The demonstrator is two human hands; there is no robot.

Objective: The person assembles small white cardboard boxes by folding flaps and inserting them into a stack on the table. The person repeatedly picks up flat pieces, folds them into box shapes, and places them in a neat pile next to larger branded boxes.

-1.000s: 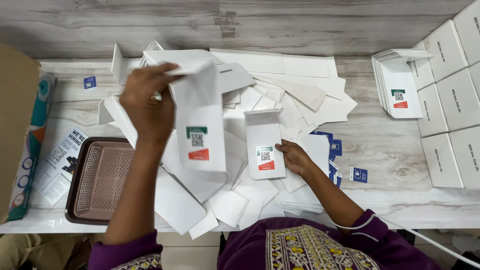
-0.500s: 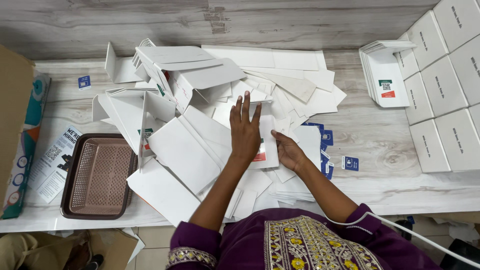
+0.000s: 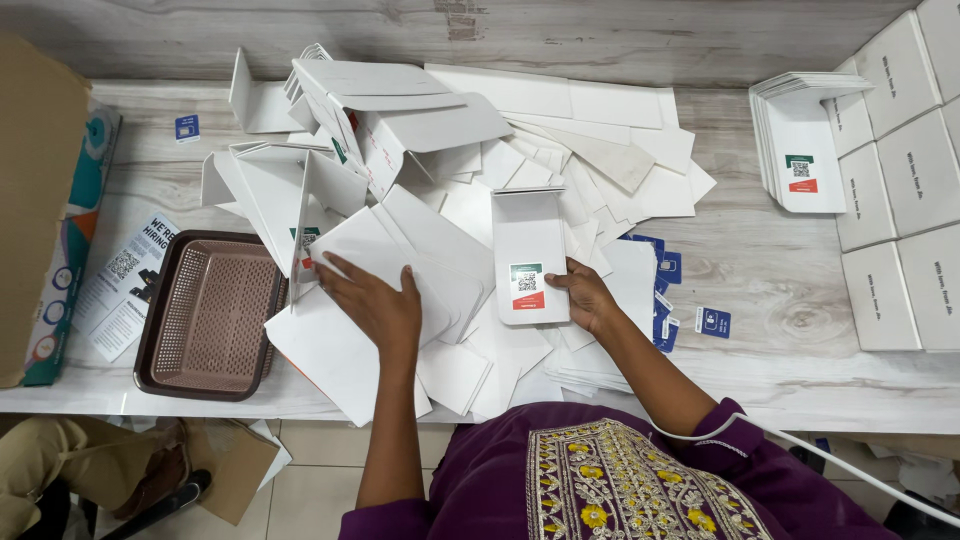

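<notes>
— What are the hands doing?

— The left hand (image 3: pixel 372 302) lies palm down, fingers spread flat, on a fanned stack of white card sheets (image 3: pixel 400 262) near the front of the pile. It presses on them; it grips nothing that I can see. The right hand (image 3: pixel 586 295) holds a folded white card sleeve (image 3: pixel 529 258) by its lower right edge, thumb on the face, fingers curled behind. The sleeve lies lengthwise away from the person, with a small green and red label and a square code printed near its lower end.

— Where does that sleeve sit?

— About the middle of the table, resting on the loose heap of white flat-packed cards (image 3: pixel 560 150) that spreads across most of the top. Just right of the hand some small blue cards (image 3: pixel 664 285) poke out from under the sheets, and one more blue card (image 3: pixel 712 322) lies alone on the wood.

— And further out?

— Left of the pile stands a brown mesh tray (image 3: pixel 205 318), with a printed leaflet (image 3: pixel 125 283) beside it and a brown carton (image 3: pixel 35 180) at the edge. At the far right a neat stack of finished sleeves (image 3: pixel 800 150) leans against rows of closed white boxes (image 3: pixel 900 190). All of it rests on a pale wood-grain table (image 3: pixel 780 290).
</notes>
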